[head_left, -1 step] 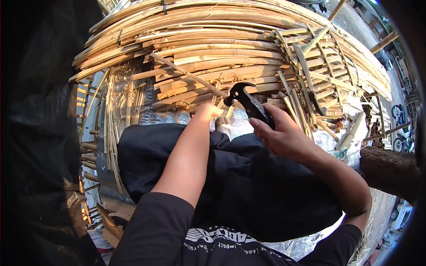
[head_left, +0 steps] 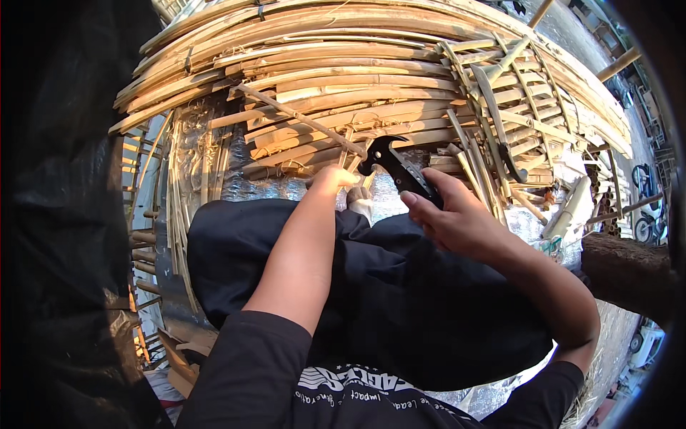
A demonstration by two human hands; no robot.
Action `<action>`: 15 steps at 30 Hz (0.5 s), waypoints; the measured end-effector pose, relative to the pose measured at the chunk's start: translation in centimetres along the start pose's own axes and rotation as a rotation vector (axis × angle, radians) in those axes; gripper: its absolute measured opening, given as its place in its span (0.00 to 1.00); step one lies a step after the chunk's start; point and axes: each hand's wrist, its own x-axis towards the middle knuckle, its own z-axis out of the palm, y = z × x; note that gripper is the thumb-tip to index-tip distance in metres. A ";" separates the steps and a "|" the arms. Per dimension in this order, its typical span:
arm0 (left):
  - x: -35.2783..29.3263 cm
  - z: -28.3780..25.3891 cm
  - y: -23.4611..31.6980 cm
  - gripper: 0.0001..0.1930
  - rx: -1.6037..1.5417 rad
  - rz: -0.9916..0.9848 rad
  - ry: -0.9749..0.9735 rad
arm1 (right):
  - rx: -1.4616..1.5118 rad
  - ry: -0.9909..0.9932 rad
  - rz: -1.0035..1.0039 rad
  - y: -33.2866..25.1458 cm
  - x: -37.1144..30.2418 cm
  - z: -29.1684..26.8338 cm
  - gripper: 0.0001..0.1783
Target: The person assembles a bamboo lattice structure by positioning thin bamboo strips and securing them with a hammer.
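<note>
The right hand (head_left: 454,213) wraps the handle of a black hammer-shaped tool (head_left: 404,173) — its head beside the lower end of a slanting bamboo stick (head_left: 296,116). The left hand (head_left: 333,176) lies near thin bamboo strips (head_left: 344,151); its grip cannot be told. Stacked split bamboo (head_left: 357,68) lies beyond.

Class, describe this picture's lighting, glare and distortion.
In the head view, warm sunlight brightens the bamboo stack; same view, glare speckles the silvery ground sheet; again there, fisheye distortion seemingly bows the stack, and the black claw-headed tool looks dark.
</note>
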 end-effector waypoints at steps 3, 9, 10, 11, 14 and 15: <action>1.7 2.8 -2.7 0.21 -0.425 0.279 0.108 | 0.094 -0.029 0.037 1.2 1.3 -0.6 0.15; -0.5 3.4 -0.8 0.14 -0.827 0.166 -0.075 | 0.367 0.050 -0.082 0.6 1.5 -2.8 0.17; -0.7 3.3 -1.0 0.14 -0.826 0.161 -0.073 | 0.370 0.062 -0.113 0.4 1.3 -3.1 0.17; -0.8 3.2 -1.0 0.15 -0.865 0.186 -0.068 | 0.367 0.099 -0.146 0.2 1.3 -3.2 0.17; -0.8 2.7 -0.6 0.20 -0.871 0.214 -0.066 | 0.384 0.130 -0.196 -0.2 0.9 -3.4 0.18; -0.4 2.6 -0.7 0.19 -0.877 0.215 0.005 | 0.405 0.121 -0.219 -0.4 0.7 -3.4 0.18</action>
